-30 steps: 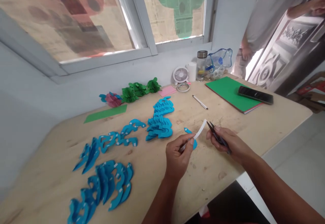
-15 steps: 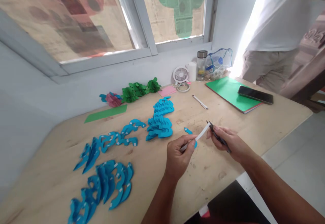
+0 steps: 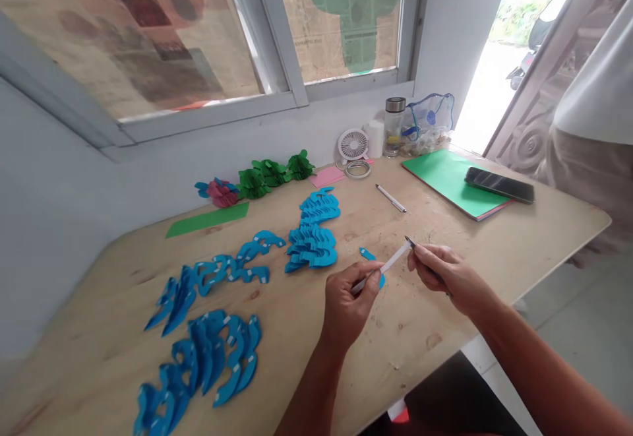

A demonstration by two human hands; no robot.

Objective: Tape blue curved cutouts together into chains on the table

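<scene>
My left hand (image 3: 350,301) is closed on a narrow white strip (image 3: 395,257), pinched between thumb and fingers, its free end pointing right. In my right hand (image 3: 448,274) is a small black two-tipped tool (image 3: 410,241), either snips or tweezers. Its tips meet the free end of the strip; most of the tool is hidden by my fingers. Just beyond my left hand lies a curved blue paper piece (image 3: 366,253) with a white patch, partly covered by the hand. Stacks of cut blue paper pieces (image 3: 310,248) rest to the left.
More blue pieces (image 3: 198,357) with white patches spread over the wooden table (image 3: 297,343). Toward the back are green paper flowers (image 3: 271,172), a tape roll (image 3: 357,169), a fan (image 3: 353,144), a bottle (image 3: 394,126), a pen (image 3: 390,198) and a phone (image 3: 499,184). A person (image 3: 593,119) stands right.
The two black tips, slightly apart before, now look closed together at the strip's end. My left hand has hardly moved. The person at the right has shifted further right, uncovering the doorway.
</scene>
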